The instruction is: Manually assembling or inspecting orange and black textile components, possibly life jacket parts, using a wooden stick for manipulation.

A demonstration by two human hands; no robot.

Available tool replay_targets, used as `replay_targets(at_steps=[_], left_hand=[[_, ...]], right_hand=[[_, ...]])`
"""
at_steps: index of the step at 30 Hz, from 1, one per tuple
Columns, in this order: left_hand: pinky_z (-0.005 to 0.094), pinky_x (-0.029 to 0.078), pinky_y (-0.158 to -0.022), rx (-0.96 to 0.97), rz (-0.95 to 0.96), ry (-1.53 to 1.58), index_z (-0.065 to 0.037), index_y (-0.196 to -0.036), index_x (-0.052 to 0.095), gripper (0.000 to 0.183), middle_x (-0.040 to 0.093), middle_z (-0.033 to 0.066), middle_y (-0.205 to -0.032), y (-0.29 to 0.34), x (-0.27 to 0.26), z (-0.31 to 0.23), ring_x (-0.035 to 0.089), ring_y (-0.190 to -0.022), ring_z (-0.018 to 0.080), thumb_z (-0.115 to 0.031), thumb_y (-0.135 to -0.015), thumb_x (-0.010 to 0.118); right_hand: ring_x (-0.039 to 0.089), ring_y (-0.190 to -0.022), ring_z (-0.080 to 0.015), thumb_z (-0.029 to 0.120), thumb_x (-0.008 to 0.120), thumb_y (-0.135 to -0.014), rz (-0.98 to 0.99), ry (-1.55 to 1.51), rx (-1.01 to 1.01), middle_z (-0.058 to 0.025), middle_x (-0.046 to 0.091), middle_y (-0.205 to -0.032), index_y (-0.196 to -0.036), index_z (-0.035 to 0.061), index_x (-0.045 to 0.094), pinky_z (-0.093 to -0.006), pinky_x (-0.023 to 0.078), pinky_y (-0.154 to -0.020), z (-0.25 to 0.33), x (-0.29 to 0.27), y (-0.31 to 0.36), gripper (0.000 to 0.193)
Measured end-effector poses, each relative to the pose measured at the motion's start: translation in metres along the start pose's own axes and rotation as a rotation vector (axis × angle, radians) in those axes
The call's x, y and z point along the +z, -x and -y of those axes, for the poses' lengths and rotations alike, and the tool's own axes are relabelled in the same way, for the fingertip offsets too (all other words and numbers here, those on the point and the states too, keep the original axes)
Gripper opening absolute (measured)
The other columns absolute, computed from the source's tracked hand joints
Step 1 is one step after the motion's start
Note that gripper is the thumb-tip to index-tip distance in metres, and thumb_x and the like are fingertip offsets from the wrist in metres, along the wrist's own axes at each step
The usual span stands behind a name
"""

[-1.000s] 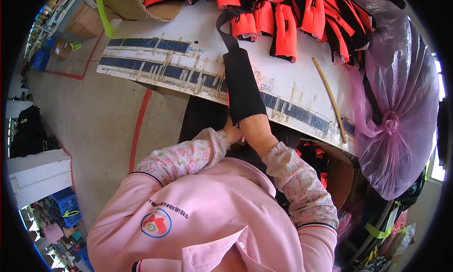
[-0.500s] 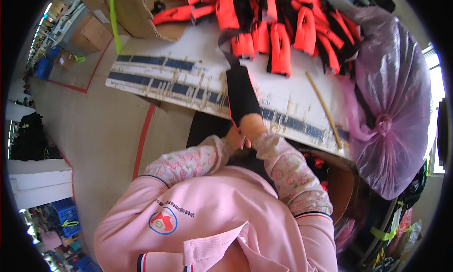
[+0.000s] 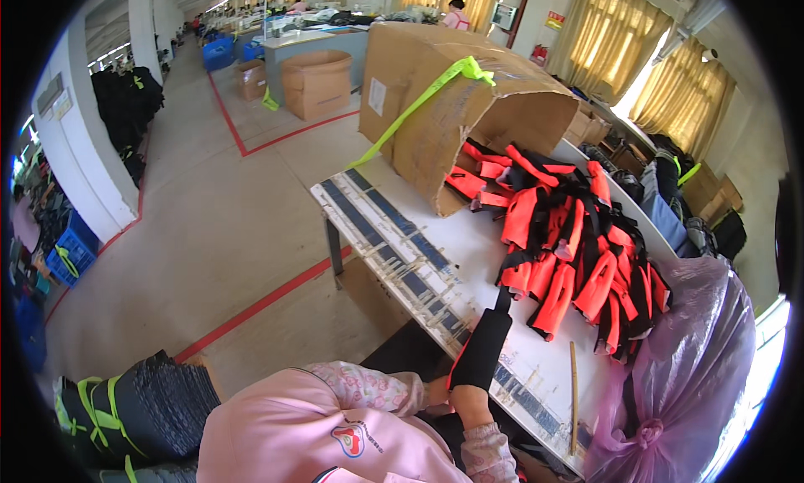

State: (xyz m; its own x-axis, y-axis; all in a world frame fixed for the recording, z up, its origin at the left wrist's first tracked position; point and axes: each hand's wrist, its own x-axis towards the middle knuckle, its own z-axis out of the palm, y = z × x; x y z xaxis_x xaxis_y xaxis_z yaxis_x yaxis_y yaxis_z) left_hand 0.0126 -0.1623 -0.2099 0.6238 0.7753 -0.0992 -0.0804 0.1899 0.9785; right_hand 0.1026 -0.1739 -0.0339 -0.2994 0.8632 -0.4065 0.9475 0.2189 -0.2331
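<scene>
A black fabric sleeve with a thin red edge (image 3: 483,349) reaches from my hands over the table's front edge toward the pile, narrowing to a strap at its far end. My right hand (image 3: 471,403) is at the sleeve's near end, its fingers hidden by the black fabric. Close against the right wrist, my left hand (image 3: 438,391) is partly covered and looks closed on the sleeve's near edge. Beyond the strap lies a heap of orange-red and black fabric pieces (image 3: 557,303) of a similar shape.
A large cardboard box (image 3: 419,98) lies open on its side on the white table (image 3: 427,200). Toward the right are a thin wooden stick (image 3: 574,391) and a tied purple plastic bag (image 3: 662,382). Stacked black fabric bound with yellow-green ties (image 3: 159,408) sits at lower left.
The head view has tilted up and swung, so more of the room and the whole box show. Both hands stay together at the sleeve's near end.
</scene>
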Motion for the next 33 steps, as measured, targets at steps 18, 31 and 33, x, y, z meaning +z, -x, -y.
replay_targets(at_steps=[18, 31, 33], left_hand=[[0.037, 0.036, -0.099, 0.228, -0.308, 0.064, -0.004, -0.116, 0.053, 0.033, 0.053, 0.0165, -0.12, 0.009, -0.014, -0.07, 0.047, -0.115, 0.0261, -0.018, -0.086, 0.051], [0.0265, 0.038, -0.031, -0.169, -0.141, 0.145, -0.005, -0.094, 0.057, 0.012, 0.054, 0.0061, -0.051, 0.007, -0.033, -0.049, 0.051, -0.036, 0.0163, -0.006, -0.088, 0.047], [0.0267, 0.039, -0.032, -0.206, -0.106, 0.113, -0.005, -0.095, 0.056, 0.012, 0.055, 0.0073, -0.053, 0.005, -0.032, -0.059, 0.051, -0.036, 0.0178, -0.007, -0.088, 0.046]], right_hand=[[0.058, -0.088, -0.0365, 0.012, 0.048, -0.078, -0.275, -0.128, -0.069, -0.0235, 0.059, -0.094, -0.094, 0.0006, 0.059, -0.0452, 0.045, -0.078, 0.01, 0.014, -0.021, 0.023], [0.062, -0.08, -0.0259, 0.014, 0.052, -0.077, -0.021, -0.572, 0.151, -0.0178, 0.062, -0.084, -0.103, 0.0067, 0.06, -0.0371, 0.048, -0.077, 0.001, 0.018, -0.061, 0.028], [0.062, -0.08, -0.0256, 0.014, 0.051, -0.078, -0.012, -0.529, 0.18, -0.0175, 0.062, -0.083, -0.102, 0.0062, 0.06, -0.0369, 0.048, -0.076, 0.001, 0.013, -0.06, 0.027]])
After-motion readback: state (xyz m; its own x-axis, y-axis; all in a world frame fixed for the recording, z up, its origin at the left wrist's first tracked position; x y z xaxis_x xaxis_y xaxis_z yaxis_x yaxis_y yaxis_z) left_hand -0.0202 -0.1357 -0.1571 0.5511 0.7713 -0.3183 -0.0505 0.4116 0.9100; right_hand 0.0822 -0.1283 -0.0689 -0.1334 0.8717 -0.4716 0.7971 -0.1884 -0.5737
